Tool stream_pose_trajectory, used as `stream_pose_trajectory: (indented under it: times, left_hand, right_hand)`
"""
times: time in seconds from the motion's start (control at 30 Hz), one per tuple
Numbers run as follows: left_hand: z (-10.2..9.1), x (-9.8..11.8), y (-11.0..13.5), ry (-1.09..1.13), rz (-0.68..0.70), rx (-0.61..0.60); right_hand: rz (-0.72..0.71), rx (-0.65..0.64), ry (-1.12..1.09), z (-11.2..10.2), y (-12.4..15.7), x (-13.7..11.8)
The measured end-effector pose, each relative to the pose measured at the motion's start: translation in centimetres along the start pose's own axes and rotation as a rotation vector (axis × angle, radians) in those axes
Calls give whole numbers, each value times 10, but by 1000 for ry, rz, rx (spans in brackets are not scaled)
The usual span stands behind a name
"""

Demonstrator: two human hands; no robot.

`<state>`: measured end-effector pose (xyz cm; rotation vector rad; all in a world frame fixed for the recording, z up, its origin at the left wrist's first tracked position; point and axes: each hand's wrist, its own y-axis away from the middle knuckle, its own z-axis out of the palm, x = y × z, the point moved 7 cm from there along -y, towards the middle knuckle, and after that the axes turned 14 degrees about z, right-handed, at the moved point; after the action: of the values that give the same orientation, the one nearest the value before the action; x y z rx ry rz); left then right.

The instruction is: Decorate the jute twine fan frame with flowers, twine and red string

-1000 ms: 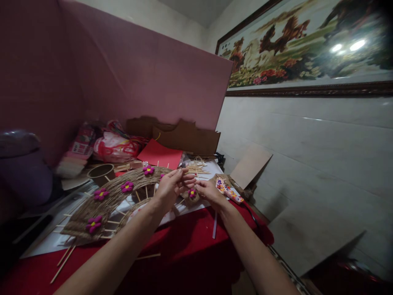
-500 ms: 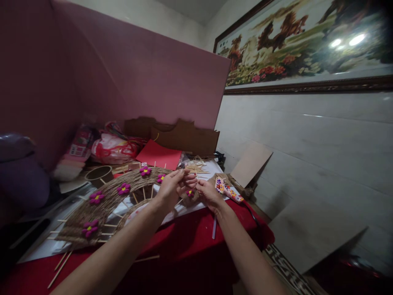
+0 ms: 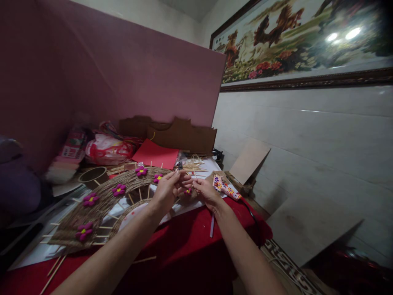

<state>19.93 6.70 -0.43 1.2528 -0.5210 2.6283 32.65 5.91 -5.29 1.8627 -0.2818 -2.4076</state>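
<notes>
Above the right part of a twine-wrapped arch [image 3: 106, 194] on sticks, my two hands are close together. My left hand [image 3: 168, 189] has its thumb and fingers closed in a pinch; whatever is in it is too small to make out. Just to its right, the fingertips of my right hand [image 3: 207, 192] are pinched together, also on something I cannot make out. Magenta flowers with yellow centres, such as this felt-like flower [image 3: 118, 189], dot the arch. One more flower [image 3: 188, 191] shows partly behind my fingers.
A flower-patterned glue gun [image 3: 226, 187] lies right of my hands, a translucent glue stick [image 3: 211, 225] below it. Red paper [image 3: 156, 154], loose sticks [image 3: 195, 167] and a cardboard ring [image 3: 92, 177] lie behind. A red cloth [image 3: 190, 241] covers the table.
The view has shifted slightly, so everything sits a little further left. My fingertips, nearly touching before, are now slightly further apart.
</notes>
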Motion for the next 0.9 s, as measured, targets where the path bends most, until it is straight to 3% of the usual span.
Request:
stream_pose_trajectory:
  times: [0.43,0.73,0.9]
  left_hand:
    - [-10,-2,-2,-195,170,-64]
    - [-16,-3,-5,-292,211,-92]
    - [-12,0,-3,-356,229,-133]
  right_hand:
    - [79,-37,48,-2,9,4]
    - [-16,-91,228,4,11,1]
    - [-64,-49,338,6,11,1]
